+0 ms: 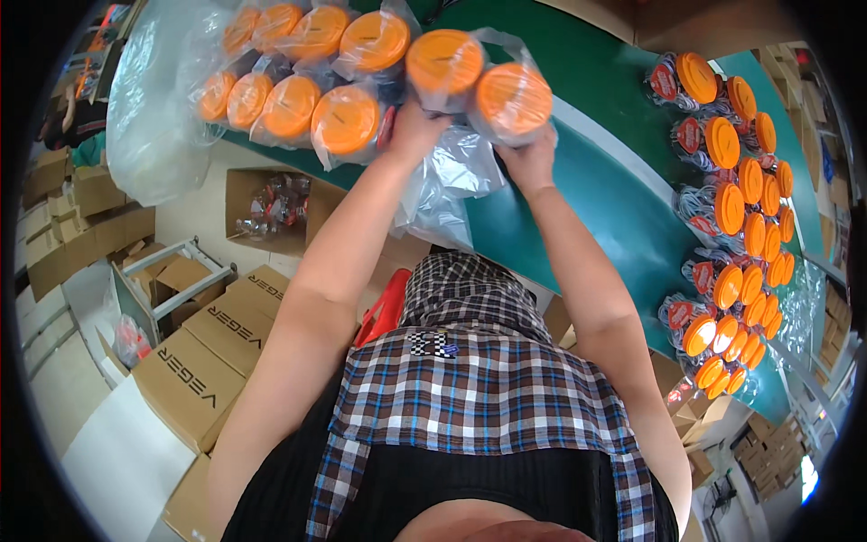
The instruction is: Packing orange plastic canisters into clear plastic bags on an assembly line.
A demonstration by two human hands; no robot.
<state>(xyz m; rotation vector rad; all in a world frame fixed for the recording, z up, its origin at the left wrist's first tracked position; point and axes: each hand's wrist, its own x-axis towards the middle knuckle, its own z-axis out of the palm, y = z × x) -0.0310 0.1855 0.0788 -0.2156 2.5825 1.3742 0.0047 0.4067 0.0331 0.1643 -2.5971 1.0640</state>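
At the far edge of my reach, my left hand [418, 134] is closed around a clear jar with an orange lid [444, 60], its fingers partly hidden beneath it. Beside it, my right hand [531, 161] grips a second orange-lidded jar [513, 98]. Clear plastic film covers both jars, and they stand side by side, nearly touching. Just left of them are two rows of bagged orange-lidded jars [345, 119]. An empty-looking clear plastic bag [465, 163] hangs over the table edge between my forearms.
The green table [542, 226] curves to the right, where many orange-lidded jars [728, 214] holding coiled cables stand. Large plastic sheeting [158, 108] lies at the left. Below are an open carton [262, 208] with bagged items and closed brown cartons [212, 352].
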